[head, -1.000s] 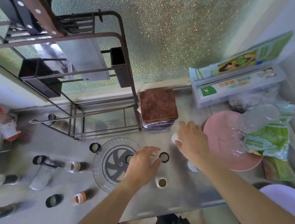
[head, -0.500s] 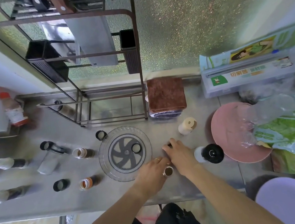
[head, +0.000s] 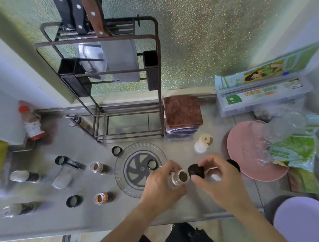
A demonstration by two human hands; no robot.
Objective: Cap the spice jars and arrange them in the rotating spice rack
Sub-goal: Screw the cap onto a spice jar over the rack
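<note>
My left hand (head: 162, 186) grips an open glass spice jar (head: 179, 177) held above the counter, its mouth facing up. My right hand (head: 214, 176) pinches a black cap (head: 196, 171) just to the right of the jar's mouth, touching or nearly touching it. The clear round rotating rack (head: 123, 160) sits to the left of my hands with a loose black cap ring (head: 151, 164) on it. Two open jars (head: 98, 167) (head: 102, 198) stand further left among loose black caps (head: 74, 201) (head: 116, 150).
A white jar with a tan lid (head: 204, 143) stands right of the rack, beside a pink plate (head: 243, 151). A metal knife rack (head: 125, 108) and a folded brown cloth (head: 182, 112) are behind. Several bottles (head: 24, 176) lie at the left. Plastic bags (head: 292, 145) crowd the right.
Both hands lifted from the counter: the left one picked up the open jar, the right one picked up a black cap and brought it beside the jar's mouth.
</note>
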